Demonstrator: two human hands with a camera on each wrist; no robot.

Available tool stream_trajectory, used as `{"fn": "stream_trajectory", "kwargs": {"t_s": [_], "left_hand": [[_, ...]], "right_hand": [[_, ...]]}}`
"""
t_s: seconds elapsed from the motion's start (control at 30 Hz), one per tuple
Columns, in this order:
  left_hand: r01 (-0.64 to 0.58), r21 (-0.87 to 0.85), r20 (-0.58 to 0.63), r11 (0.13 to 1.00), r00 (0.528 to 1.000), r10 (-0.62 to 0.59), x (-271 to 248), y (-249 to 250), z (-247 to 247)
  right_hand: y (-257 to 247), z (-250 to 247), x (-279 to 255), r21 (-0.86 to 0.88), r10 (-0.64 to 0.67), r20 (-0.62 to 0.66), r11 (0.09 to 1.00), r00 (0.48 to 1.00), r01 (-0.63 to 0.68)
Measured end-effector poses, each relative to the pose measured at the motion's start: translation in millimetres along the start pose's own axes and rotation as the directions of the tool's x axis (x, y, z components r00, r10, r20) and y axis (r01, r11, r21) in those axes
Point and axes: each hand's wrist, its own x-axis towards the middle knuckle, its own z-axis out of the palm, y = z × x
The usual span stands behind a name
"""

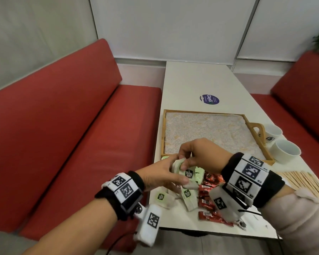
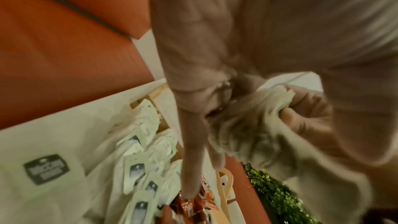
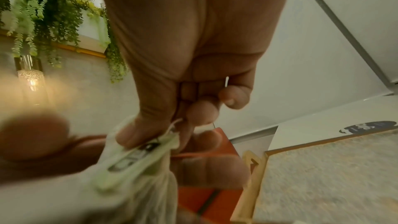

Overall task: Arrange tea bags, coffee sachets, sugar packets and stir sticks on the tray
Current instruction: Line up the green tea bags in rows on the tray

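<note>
Both hands meet over a bunch of pale green tea bags (image 1: pixel 179 165) just short of the near left corner of the wooden tray (image 1: pixel 162 133). My left hand (image 1: pixel 160 175) holds the bunch from below, thumb across it. My right hand (image 1: pixel 195 153) pinches its top edge; the right wrist view shows thumb and fingers closed on the tea bags (image 3: pixel 137 157). More tea bags (image 1: pixel 162 197) lie loose on the table under the hands, with red coffee sachets (image 1: pixel 208 196) beside them. Wooden stir sticks (image 1: pixel 302 183) lie at the right. Only a speckled liner shows inside the tray.
Two white cups (image 1: pixel 285 150) stand right of the tray's handle. A blue round sticker (image 1: pixel 209 99) sits on the white table (image 1: pixel 191 80) beyond the tray. Red benches (image 1: pixel 72 135) flank the table on both sides. The near table edge runs just below the sachets.
</note>
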Motion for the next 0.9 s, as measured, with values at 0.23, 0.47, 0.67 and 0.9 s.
{"fn": "stream_trajectory", "kwargs": {"t_s": [0.23, 0.47, 0.67, 0.9], "left_hand": [[-0.023, -0.203, -0.002, 0.979, 1.0, 0.023, 18.6, 10.2, -17.5], [-0.148, -0.202, -0.259, 0.968, 0.962, 0.093, 44.4, 28.5, -46.3], [-0.151, -0.205, -0.397, 0.967, 0.916, 0.059, 81.5, 43.6, -85.6], [-0.105, -0.199, -0.522, 0.974, 0.853, -0.015, 134.0, 55.6, -142.1]], "right_hand": [[12.6, -18.9, 19.7, 0.02, 0.068, -0.096, 0.998, 0.993, -0.066], [29.8, -24.1, 52.0, 0.194, 0.19, -0.126, 0.967, 0.974, -0.163], [57.0, -41.5, 105.8, 0.373, 0.241, -0.205, 0.915, 0.949, -0.152], [107.8, -62.6, 189.6, 0.334, 0.301, -0.194, 0.915, 0.934, -0.225]]}}
